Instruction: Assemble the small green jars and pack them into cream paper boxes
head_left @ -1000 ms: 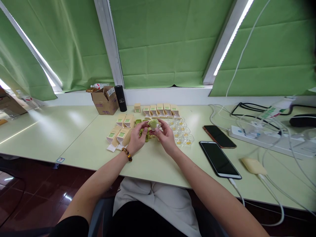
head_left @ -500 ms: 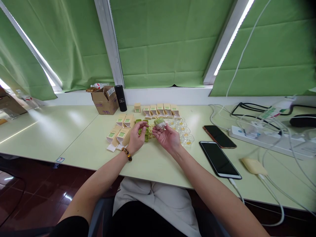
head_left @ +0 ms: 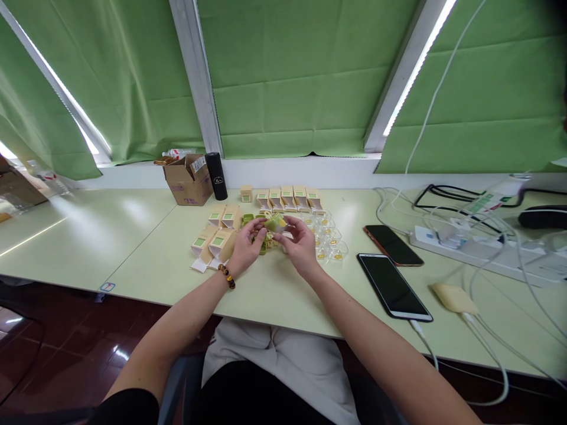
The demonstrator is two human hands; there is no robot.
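Note:
Both my left hand point(head_left: 246, 245) and my right hand point(head_left: 302, 245) grip a small clear plastic container with a green part point(head_left: 275, 222), held up over the table between the fingertips. It is tilted, with a yellow patch showing; finer detail is too small to make out. Behind and below my hands lie green square pieces point(head_left: 263, 247), partly hidden. Clear plastic covers point(head_left: 337, 250) with yellow spots stand in rows beside my right hand. Open cream cartons with green labels point(head_left: 220, 243) lie to the left of my left hand.
A row of open cartons point(head_left: 287, 199) and one closed carton point(head_left: 246, 193) stand at the back. Behind them on the left are a cardboard box point(head_left: 188, 186) and a black cylinder point(head_left: 217, 177). Two phones point(head_left: 394, 286), cables and a power strip point(head_left: 473, 248) lie right.
The container has shifted slightly left and turned. My left hand, apart from it before, now grips it too, and my right hand has turned from palm up to a fingertip grip.

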